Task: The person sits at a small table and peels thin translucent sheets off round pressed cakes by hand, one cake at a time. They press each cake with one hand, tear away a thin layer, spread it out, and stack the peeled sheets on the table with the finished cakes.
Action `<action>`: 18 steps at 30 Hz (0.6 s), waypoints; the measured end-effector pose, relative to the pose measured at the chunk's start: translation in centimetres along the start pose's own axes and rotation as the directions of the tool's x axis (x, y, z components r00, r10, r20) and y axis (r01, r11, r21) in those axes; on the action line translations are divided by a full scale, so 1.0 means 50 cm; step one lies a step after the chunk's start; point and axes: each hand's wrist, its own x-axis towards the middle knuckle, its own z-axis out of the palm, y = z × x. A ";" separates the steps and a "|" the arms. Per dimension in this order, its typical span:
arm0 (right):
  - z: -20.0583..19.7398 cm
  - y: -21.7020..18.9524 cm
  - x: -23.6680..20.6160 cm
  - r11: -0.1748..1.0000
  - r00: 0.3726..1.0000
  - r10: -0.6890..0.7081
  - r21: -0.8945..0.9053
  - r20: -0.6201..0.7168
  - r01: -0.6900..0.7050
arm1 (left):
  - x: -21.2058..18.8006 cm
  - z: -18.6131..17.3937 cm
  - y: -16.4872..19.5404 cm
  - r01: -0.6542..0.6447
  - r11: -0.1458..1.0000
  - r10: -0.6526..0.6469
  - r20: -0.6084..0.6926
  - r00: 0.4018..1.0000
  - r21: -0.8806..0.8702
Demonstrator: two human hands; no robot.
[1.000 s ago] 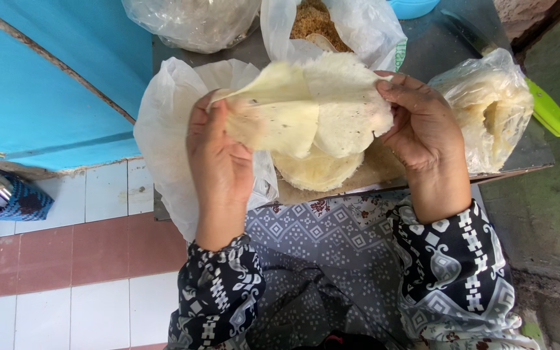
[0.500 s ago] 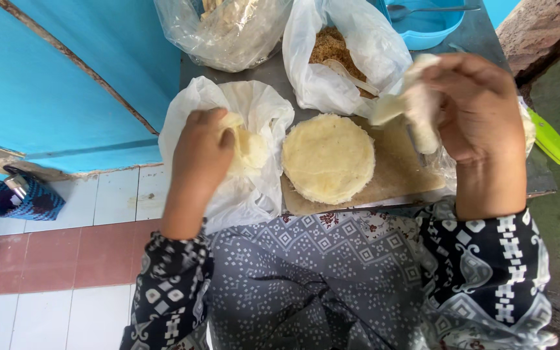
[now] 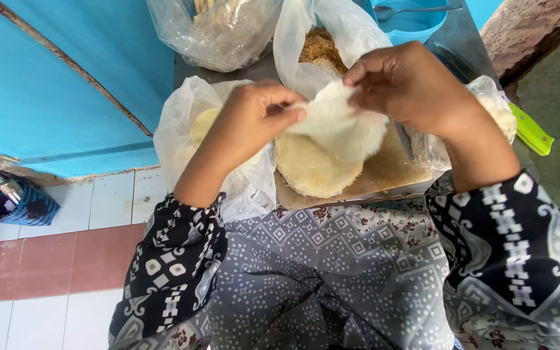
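Note:
My left hand point(image 3: 251, 123) and my right hand point(image 3: 409, 84) together pinch a thin, pale, floppy round sheet point(image 3: 341, 126) by its upper edges, holding it just above a wooden board point(image 3: 390, 172). A stack of similar pale round sheets point(image 3: 306, 172) lies on the board beneath it. Under my left wrist sits an open clear plastic bag point(image 3: 186, 126) with more pale sheets inside.
Behind the board stand a plastic bag of brown shredded filling point(image 3: 322, 42), another clear bag of pale food point(image 3: 218, 32) and a blue bowl with a spoon point(image 3: 416, 19). A further bag point(image 3: 494, 110) and a green-handled tool point(image 3: 529, 129) lie at right. A blue wall and tiled floor lie left.
The hands had parted, the left into the bag at left and the right off to the side. They have come back together over the board, holding one sheet between them.

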 end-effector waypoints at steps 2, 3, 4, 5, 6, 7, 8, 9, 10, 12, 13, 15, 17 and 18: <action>0.016 0.025 -0.017 0.950 0.970 -0.224 -0.244 -0.095 0.196 | -0.009 0.004 -0.009 -0.118 0.982 0.131 -0.087 0.988 0.147; 0.026 0.035 -0.027 0.886 0.931 -0.345 -0.368 -0.118 0.282 | -0.019 0.008 -0.011 -0.137 0.974 0.157 -0.103 0.982 0.180; 0.037 0.044 -0.033 0.857 0.918 -0.388 -0.399 -0.082 0.326 | -0.030 0.013 -0.014 -0.156 0.964 0.185 -0.121 0.975 0.216; 0.055 0.051 -0.040 0.827 0.904 -0.425 -0.427 -0.047 0.367 | -0.044 0.019 -0.016 -0.207 0.940 0.237 -0.083 0.968 0.271; 0.070 0.057 -0.052 0.797 0.890 -0.456 -0.451 -0.014 0.402 | -0.062 0.030 -0.016 -0.258 0.912 0.284 -0.037 0.958 0.318; 0.084 0.061 -0.070 0.754 0.890 -0.455 -0.518 0.032 0.404 | -0.079 0.041 -0.017 -0.309 0.880 0.328 0.011 0.945 0.361; 0.099 0.064 -0.090 0.705 0.890 -0.449 -0.582 0.078 0.406 | -0.099 0.054 -0.017 -0.300 0.877 0.307 0.043 0.951 0.374; 0.111 0.067 -0.107 0.651 0.890 -0.439 -0.640 0.123 0.409 | -0.121 0.068 -0.016 -0.291 0.875 0.285 0.075 0.956 0.387; 0.119 0.070 -0.120 0.633 0.892 -0.433 -0.661 0.129 0.402 | -0.136 0.077 -0.017 -0.279 0.872 0.260 0.103 0.960 0.401; 0.135 0.077 -0.144 0.603 0.901 -0.411 -0.699 0.140 0.384 | -0.159 0.082 -0.021 -0.247 0.868 0.229 0.095 0.969 0.431; 0.137 0.080 -0.150 0.627 0.907 -0.405 -0.687 0.116 0.367 | -0.164 0.084 -0.022 -0.233 0.863 0.218 0.087 0.972 0.448; 0.139 0.085 -0.155 0.666 0.914 -0.401 -0.665 0.063 0.338 | -0.167 0.083 -0.022 -0.226 0.876 0.213 0.079 0.974 0.426; 0.140 0.087 -0.158 0.676 0.916 -0.397 -0.658 0.054 0.331 | -0.166 0.080 -0.021 -0.230 0.876 0.209 0.096 0.973 0.423; 0.140 0.087 -0.159 0.681 0.918 -0.394 -0.655 0.049 0.327 | -0.166 0.079 -0.019 -0.235 0.870 0.206 0.113 0.972 0.433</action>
